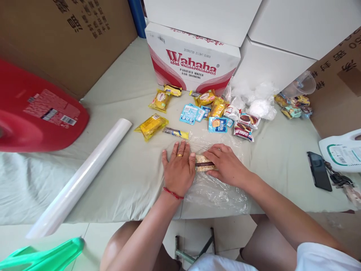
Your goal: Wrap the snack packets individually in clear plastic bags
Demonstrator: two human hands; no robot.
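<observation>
A speckled tan snack bar [203, 163] with a dark brown stripe lies on a crumpled sheet of clear plastic film [220, 195]. My right hand [227, 165] is closed over the bar's right end, thumb on the near side and fingers on the far side. Flat on the film's left part, my left hand [179, 167] has its fingers stretched out, its thumb against the bar's left end. Just beyond it are a thin snack stick [175, 132] in a blue and yellow wrapper and a yellow-wrapped snack [152, 127].
Blue snack packets [217, 124], red-brown wrapped cakes [243, 131] and white plastic bags [261, 103] lie before a Wahaha carton [194, 62]. A long film roll [84, 175] and red jug [42, 113] stand left. A phone [319, 171] and white bottle [342, 150] are right.
</observation>
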